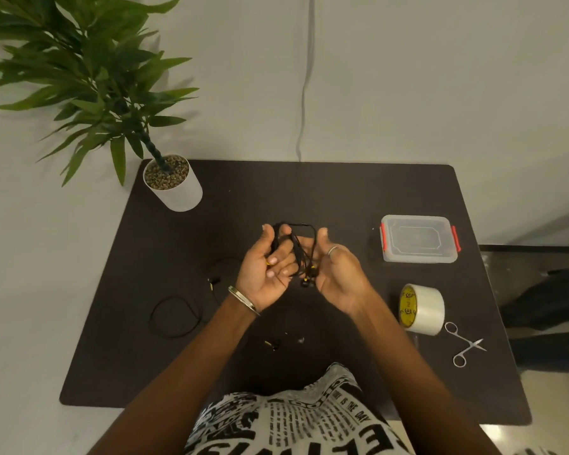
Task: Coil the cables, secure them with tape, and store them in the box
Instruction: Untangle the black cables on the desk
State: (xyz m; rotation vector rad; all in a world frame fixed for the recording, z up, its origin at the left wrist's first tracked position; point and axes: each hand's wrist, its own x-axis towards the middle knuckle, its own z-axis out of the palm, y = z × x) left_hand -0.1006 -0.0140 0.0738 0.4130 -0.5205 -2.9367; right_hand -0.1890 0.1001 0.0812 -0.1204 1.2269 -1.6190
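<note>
My left hand (270,270) and my right hand (337,274) are raised over the middle of the dark table (342,192). A black earphone cable (301,254) with yellow-trimmed earbuds is looped between them. The left fingers curl around its strands, and the right palm and thumb hold the other side of the loop. A second black cable (174,316) lies loose on the table at the left. The clear plastic box (419,239) with red clips sits closed at the right. A roll of clear tape (422,308) stands on edge in front of it.
Small silver scissors (466,344) lie right of the tape near the table's edge. A potted plant (173,183) occupies the far left corner. A small black and yellow piece (272,343) lies near the front. A grey cord (304,93) hangs down the wall behind.
</note>
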